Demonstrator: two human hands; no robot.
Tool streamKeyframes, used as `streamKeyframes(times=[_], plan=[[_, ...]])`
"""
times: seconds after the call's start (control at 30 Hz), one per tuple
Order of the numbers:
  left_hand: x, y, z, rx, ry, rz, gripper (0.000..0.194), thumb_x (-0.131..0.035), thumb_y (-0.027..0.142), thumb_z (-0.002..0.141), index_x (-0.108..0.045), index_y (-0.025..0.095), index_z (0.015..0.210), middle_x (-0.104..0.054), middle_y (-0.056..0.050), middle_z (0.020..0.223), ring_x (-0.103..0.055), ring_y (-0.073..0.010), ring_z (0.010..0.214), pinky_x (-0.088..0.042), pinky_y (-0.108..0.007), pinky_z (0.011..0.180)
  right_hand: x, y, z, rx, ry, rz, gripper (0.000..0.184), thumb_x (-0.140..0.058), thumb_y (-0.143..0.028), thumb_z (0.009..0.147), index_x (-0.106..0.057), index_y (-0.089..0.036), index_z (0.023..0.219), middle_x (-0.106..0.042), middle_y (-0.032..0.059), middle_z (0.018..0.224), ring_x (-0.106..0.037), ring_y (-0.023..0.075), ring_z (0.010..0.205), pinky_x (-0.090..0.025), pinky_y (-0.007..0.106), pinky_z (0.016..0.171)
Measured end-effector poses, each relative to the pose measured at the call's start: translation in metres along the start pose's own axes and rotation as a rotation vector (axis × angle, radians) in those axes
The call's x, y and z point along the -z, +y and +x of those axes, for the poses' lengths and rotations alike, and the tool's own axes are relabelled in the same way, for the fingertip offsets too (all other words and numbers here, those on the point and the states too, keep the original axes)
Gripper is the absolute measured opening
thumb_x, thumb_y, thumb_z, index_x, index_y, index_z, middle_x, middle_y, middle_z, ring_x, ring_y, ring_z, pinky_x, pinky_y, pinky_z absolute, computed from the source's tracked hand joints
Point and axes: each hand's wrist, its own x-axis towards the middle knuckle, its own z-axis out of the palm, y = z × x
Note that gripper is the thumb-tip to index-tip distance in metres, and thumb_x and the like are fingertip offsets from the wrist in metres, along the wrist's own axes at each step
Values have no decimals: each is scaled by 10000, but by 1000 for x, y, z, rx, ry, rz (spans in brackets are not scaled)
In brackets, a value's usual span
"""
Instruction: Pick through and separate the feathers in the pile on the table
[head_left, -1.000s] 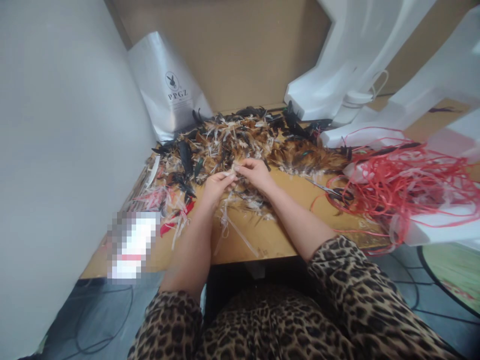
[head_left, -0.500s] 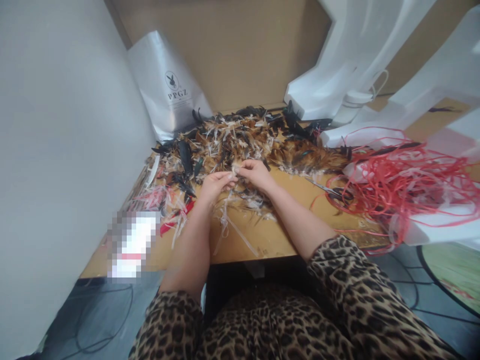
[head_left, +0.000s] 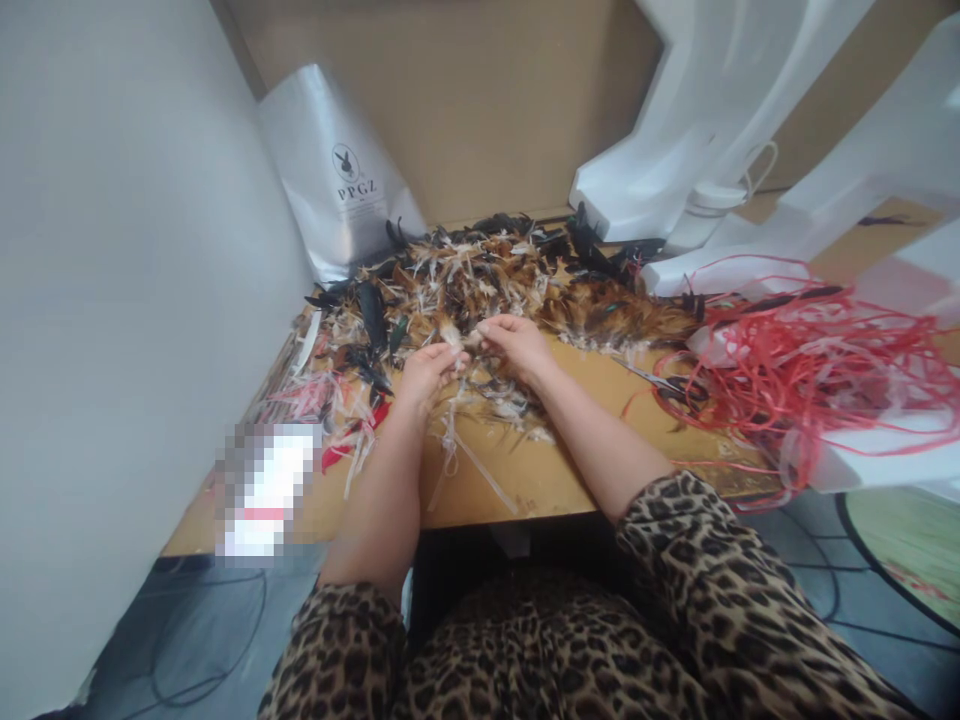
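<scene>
My left hand [head_left: 433, 373] pinches a pale, fluffy feather [head_left: 451, 335] between thumb and fingers, its tip pointing up. Close by on the right, my right hand [head_left: 516, 343] is closed on another small tan feather [head_left: 475, 338]. Both hands are held over the near edge of a broad heap of brown, white and black feathers [head_left: 480, 262]. Beneath them, loose feather bits [head_left: 514, 402] and thin white ribbon strips [head_left: 480, 468] lie on the tabletop. The quill ends are hidden by my fingers.
Scissors [head_left: 660, 376] lie on the right beside a tangle of red ribbon [head_left: 817, 360]. A silver bag [head_left: 334, 180] stands at the back left, white foam pieces [head_left: 637, 150] at the back right. A pixelated bright object [head_left: 270, 490] lies at the left front of the wooden table [head_left: 547, 490].
My hands have moved slightly apart, the right one a little to the right. Separate feather tufts now show at the fingertips of each hand.
</scene>
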Motion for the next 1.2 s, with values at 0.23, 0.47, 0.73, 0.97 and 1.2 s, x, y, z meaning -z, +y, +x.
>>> streamKeyframes(times=[0.23, 0.47, 0.73, 0.97, 1.2], plan=[[2, 2, 1, -3, 27, -70, 230, -743, 222, 560, -626, 106, 720, -657, -52, 672, -553, -54, 514, -406, -147, 451, 4, -7, 1, -101, 18, 208, 314, -755, -332, 514, -569, -161, 701, -578, -37, 565, -529, 68, 500, -397, 174, 456], [2, 1, 2, -6, 17, -85, 219, -741, 208, 564, -622, 103, 714, -658, -50, 671, -540, -46, 502, -402, -144, 445, 8, -7, 2, -3, -18, 1, 259, -718, -322, 570, -576, -160, 713, -581, -21, 585, -532, 92, 517, -409, 212, 494], [2, 0, 0, 37, -99, -113, 216, -725, 202, 601, -636, 83, 759, -638, -29, 643, -533, -32, 494, -400, -116, 437, 6, -3, -8, 900, -24, -927, 166, -504, -264, 810, -660, -211, 829, -608, 54, 902, -515, 159, 877, -390, 314, 806], [1, 1, -1, 70, -153, -165, 178, -714, 152, 612, -642, 78, 757, -645, -42, 665, -527, -19, 502, -414, -102, 462, 10, 3, -9, 1033, -52, -1174, 214, -457, -273, 845, -667, -261, 883, -576, 52, 1042, -463, 177, 959, -343, 340, 829], [2, 0, -2, 97, -168, -125, 175, -722, 145, 593, -632, 71, 724, -640, -41, 637, -524, -22, 490, -406, -110, 460, 6, 0, -14, 1039, -93, -1217, 233, -454, -320, 843, -673, -243, 855, -565, 64, 1090, -454, 192, 993, -332, 354, 846]])
